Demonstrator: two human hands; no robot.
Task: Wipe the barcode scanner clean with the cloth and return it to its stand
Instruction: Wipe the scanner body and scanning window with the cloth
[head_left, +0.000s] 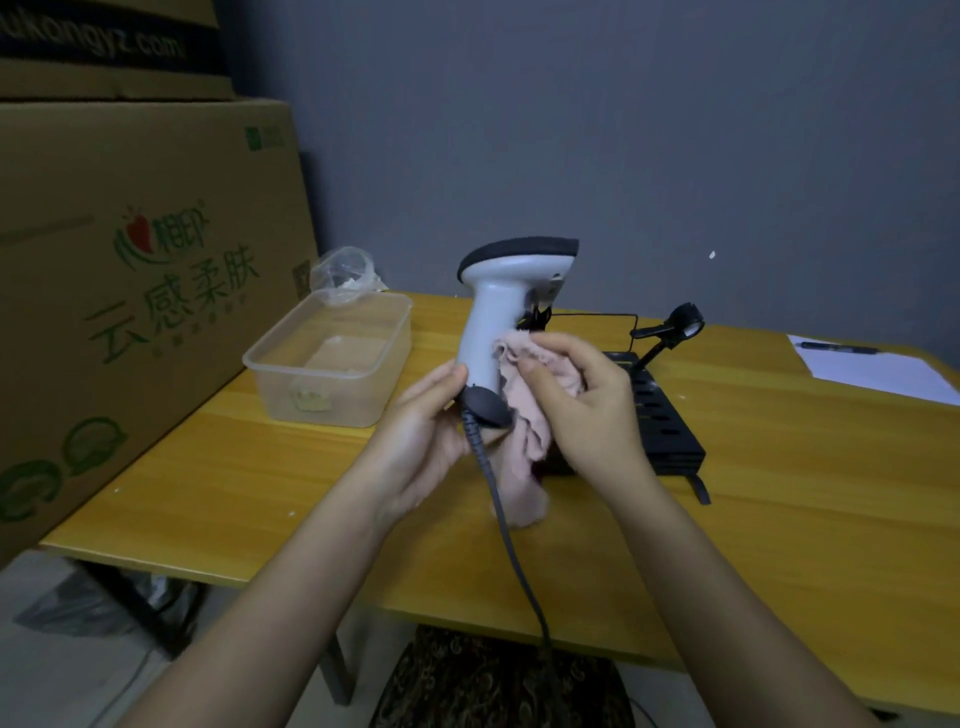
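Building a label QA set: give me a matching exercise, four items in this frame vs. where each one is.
Items:
1. barcode scanner
2. cloth
3. plastic container
4. pen

Places:
A. on the white paper, far right of the table
B. pressed to the scanner handle by the right hand
C. on the table beside the cardboard box
D. held upright at its base by the left hand

Pairs: 1-D, 2-B, 3-C, 4-A
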